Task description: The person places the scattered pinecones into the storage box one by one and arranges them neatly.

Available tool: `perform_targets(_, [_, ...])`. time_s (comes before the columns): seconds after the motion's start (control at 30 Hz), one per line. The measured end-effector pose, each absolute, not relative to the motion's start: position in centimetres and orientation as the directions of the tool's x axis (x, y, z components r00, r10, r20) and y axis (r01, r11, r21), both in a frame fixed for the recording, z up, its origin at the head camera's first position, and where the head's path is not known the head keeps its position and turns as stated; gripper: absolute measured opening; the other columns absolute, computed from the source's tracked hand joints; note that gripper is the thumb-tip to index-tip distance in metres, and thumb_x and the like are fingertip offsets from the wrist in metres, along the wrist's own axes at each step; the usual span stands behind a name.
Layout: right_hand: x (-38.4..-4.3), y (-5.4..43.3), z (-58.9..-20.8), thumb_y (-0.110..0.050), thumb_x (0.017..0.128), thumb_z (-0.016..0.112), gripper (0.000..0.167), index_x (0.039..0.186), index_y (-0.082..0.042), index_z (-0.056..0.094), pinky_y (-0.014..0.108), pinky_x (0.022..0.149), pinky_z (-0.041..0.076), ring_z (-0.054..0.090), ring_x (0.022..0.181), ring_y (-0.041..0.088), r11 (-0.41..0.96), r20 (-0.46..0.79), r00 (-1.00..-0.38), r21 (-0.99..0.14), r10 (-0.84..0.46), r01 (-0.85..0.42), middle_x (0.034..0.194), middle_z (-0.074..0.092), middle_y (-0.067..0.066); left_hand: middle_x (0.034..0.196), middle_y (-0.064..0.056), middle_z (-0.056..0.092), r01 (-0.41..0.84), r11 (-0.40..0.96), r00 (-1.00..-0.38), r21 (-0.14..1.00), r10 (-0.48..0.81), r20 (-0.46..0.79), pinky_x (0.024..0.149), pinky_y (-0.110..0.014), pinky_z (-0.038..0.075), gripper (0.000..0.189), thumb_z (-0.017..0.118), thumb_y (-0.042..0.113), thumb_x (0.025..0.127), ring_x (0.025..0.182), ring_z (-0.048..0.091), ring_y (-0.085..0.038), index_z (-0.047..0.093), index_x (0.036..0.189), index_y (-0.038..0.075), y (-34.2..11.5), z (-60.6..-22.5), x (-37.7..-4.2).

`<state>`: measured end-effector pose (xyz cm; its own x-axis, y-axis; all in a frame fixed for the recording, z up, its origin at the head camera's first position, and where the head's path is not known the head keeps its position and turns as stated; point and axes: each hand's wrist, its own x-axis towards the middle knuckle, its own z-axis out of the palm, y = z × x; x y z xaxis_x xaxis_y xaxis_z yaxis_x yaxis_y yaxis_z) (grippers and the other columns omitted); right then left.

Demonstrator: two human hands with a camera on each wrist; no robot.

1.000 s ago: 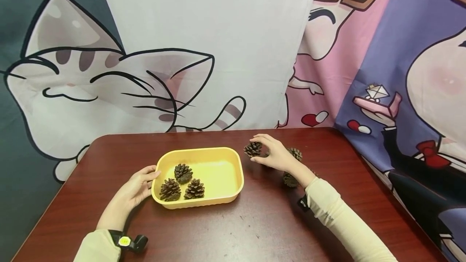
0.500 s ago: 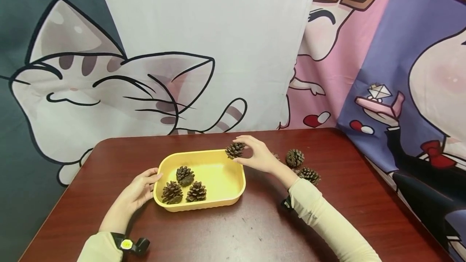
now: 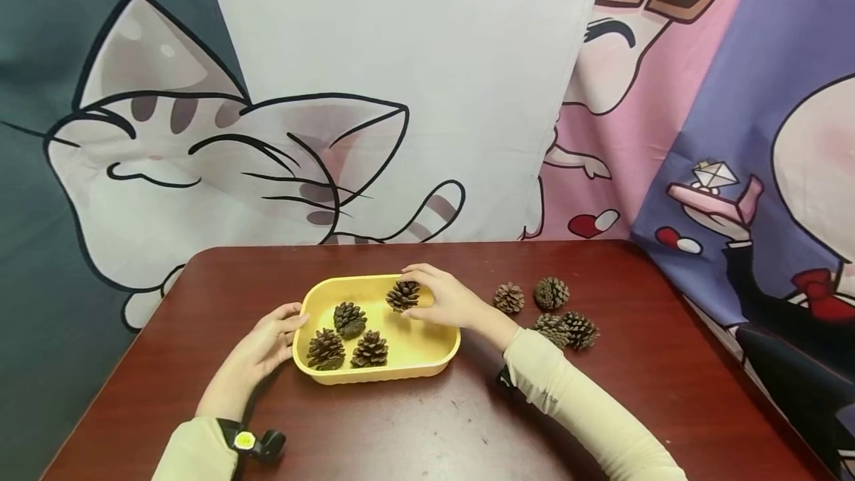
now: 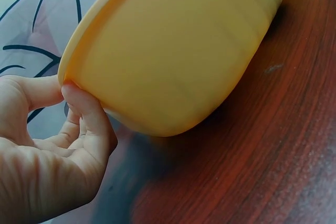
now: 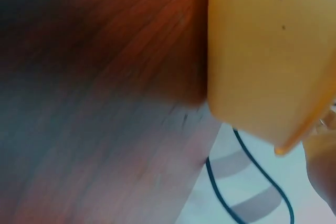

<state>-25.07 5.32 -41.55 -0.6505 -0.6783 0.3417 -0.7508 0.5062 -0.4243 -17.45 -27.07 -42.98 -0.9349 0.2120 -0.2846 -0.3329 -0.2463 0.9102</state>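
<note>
A yellow plastic tray [image 3: 427, 371] lies on the table with three pine cones in its left part, among them one dark pine cone [image 3: 350, 320] toward the back. My left hand [image 3: 266, 344] pinches the tray's left rim between thumb and fingers; the left wrist view shows this pinch [image 4: 68, 129] close up. My right hand [image 3: 444, 301] reaches over the tray's right side and grips another pine cone [image 3: 403, 296] between thumb and fingertips, above the tray floor. In the right wrist view the tray's outer wall [image 5: 268, 51] hides most of that hand.
To the right on the brown table [image 3: 401, 436] sit several loose pine cones, including a pale one [image 3: 509, 298] and a rounder one [image 3: 551, 293]. A printed cartoon cloth [image 3: 414, 95] hangs behind the table's far edge.
My right hand has carried its pine cone leftward from beside the tray, across the right rim, to over the inside. The left hand keeps its pinch on the rim.
</note>
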Motion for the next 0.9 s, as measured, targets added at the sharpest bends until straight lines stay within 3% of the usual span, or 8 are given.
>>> perform_targets(0.37, [-25.7,2.3,-42.1,-0.039,0.079,0.073,0.055,0.125,-0.017,0.055,0.027,0.097,0.042,0.050,0.117,0.013,0.504,0.265,-0.602,-0.357,-0.753,-0.787,0.130,0.050,-0.001,0.091,0.001,0.056,-0.339,-0.261,-0.936,0.904,0.195,-0.294,0.066,-0.026,0.053,0.015,0.051,0.010,0.095,0.081,0.062,-0.010,0.041,0.105,0.014,-26.9,-43.0,-17.5])
perform_targets(0.9, [-24.9,-0.4,-42.6,-0.032,0.083,0.070,0.057,0.132,-0.016,0.049,0.029,0.104,0.035,0.046,0.123,0.017,0.516,0.177,-0.578,-0.296,-0.797,-0.803,0.137,0.044,0.002,0.092,0.002,0.055,-0.328,-0.232,-0.939,0.916,0.183,-0.290,0.069,-0.028,0.053,0.014,0.051,0.012,0.096,0.084,0.061,-0.010,0.041,0.105,0.014,-26.9,-43.1,-17.5])
